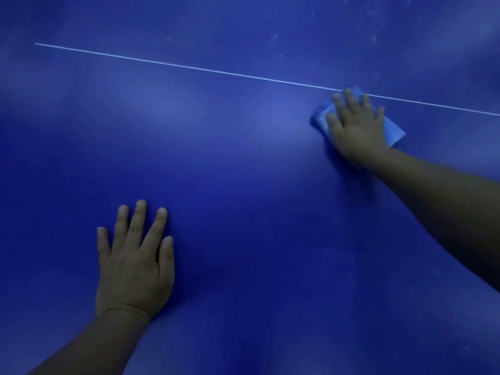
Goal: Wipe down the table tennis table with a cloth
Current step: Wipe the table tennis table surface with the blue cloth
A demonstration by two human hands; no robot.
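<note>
While left hand (134, 263) rests flat (fingers spread), right hand (357, 125) presses cloth (395, 132), fingers straight.

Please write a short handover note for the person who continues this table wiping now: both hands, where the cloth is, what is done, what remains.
Left hand: flat on the blue table tennis table, fingers spread, holding nothing.
Right hand: arm stretched forward, fingers straight, pressing the blue cloth onto the table at the white line.
Done: cannot say for sure; the near surface, between the hands, looks smooth.
Left: pale specks and smudges beyond the line, upper right, look unwiped. Probably continue there.
</note>
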